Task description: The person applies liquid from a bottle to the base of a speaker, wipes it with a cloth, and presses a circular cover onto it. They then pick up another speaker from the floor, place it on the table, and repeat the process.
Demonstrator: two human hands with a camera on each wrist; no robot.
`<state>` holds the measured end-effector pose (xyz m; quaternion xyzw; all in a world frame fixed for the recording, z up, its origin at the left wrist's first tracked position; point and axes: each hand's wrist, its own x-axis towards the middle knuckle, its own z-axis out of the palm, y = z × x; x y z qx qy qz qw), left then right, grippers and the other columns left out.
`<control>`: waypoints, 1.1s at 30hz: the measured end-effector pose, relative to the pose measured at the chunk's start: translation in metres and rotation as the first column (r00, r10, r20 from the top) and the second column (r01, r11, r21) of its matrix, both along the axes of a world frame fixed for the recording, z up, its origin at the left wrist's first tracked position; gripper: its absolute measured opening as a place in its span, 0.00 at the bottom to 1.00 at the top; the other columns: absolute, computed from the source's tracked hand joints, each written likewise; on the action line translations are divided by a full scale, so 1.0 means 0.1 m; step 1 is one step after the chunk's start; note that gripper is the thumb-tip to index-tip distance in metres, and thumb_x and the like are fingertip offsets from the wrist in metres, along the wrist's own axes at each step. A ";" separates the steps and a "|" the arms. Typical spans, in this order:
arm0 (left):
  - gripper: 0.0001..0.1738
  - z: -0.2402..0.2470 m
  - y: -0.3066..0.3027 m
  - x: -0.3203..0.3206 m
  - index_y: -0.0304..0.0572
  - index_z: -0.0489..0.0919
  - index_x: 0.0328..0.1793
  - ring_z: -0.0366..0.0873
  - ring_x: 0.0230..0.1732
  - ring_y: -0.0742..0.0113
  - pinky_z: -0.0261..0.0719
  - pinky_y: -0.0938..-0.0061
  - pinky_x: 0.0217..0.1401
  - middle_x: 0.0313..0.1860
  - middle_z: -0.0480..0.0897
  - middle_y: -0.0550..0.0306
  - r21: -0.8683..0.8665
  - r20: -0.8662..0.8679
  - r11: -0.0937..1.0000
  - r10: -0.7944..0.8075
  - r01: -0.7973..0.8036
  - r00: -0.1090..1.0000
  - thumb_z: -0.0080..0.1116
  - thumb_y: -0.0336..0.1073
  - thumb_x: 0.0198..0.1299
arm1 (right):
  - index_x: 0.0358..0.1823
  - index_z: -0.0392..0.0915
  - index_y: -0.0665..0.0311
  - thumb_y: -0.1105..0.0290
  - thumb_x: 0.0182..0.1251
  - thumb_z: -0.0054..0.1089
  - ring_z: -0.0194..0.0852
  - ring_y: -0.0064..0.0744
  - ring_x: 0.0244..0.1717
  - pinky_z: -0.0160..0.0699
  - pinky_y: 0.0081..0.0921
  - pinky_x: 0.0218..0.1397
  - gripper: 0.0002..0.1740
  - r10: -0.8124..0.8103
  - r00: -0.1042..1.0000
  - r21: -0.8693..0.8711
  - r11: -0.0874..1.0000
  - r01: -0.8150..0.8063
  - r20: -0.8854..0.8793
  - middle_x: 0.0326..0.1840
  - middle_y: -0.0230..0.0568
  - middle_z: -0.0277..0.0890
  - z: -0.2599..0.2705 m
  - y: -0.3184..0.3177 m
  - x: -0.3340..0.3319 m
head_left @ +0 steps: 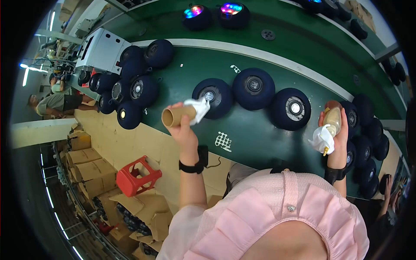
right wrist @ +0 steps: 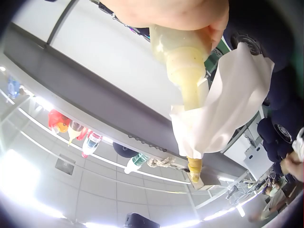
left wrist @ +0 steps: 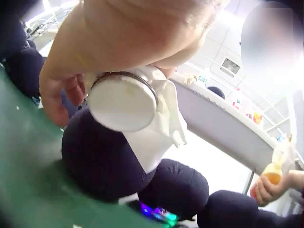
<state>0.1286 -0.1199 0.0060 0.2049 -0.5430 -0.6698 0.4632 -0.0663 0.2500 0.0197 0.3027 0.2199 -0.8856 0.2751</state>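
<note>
My left hand grips a brown cardboard tube with its open end towards me. A crumpled white cloth sticks out at the tube's other end, overlapping a dark navy fabric-covered ball with a round fitting on top. At the right, my right hand holds a translucent squeeze bottle of yellowish liquid, nozzle towards me. Another white cloth is wrapped round the bottle's neck, and the yellow nozzle tip pokes out beyond it.
Two more navy balls stand mid-bench on the green table, with clusters at both ends. A white perforated scrap lies near the front edge. Two balls with coloured lights sit farther back. A red stool and cardboard boxes stand on the floor.
</note>
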 end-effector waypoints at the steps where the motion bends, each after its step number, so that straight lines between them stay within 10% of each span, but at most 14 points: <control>1: 0.31 0.01 -0.04 -0.09 0.39 0.57 0.61 0.69 0.55 0.61 0.68 0.65 0.61 0.54 0.70 0.49 0.003 0.004 1.000 0.003 -0.003 1.000 0.59 0.26 0.53 | 0.48 0.71 0.62 0.55 0.59 0.60 0.71 0.45 0.46 0.78 0.39 0.49 0.22 0.003 1.000 0.003 1.000 -0.003 0.004 0.45 0.44 0.72 -0.03 -0.01 0.00; 4: 0.29 -0.04 -0.09 -0.35 0.39 0.59 0.59 0.69 0.55 0.60 0.68 0.65 0.62 0.55 0.71 0.47 -0.248 0.155 0.964 -0.054 0.092 0.986 0.59 0.24 0.53 | 0.48 0.70 0.62 0.55 0.59 0.60 0.71 0.45 0.46 0.78 0.39 0.50 0.23 -0.029 0.999 -0.010 1.000 0.029 0.037 0.45 0.43 0.71 -0.07 -0.07 -0.03; 33: 0.30 -0.33 -0.12 -0.66 0.37 0.62 0.52 0.75 0.42 0.68 0.76 0.74 0.46 0.44 0.75 0.54 -0.396 0.348 0.900 -0.038 0.184 0.937 0.67 0.33 0.48 | 0.49 0.71 0.62 0.56 0.61 0.57 0.71 0.43 0.47 0.76 0.40 0.52 0.21 -0.036 0.999 -0.041 0.998 0.037 0.028 0.46 0.42 0.73 -0.07 -0.07 -0.06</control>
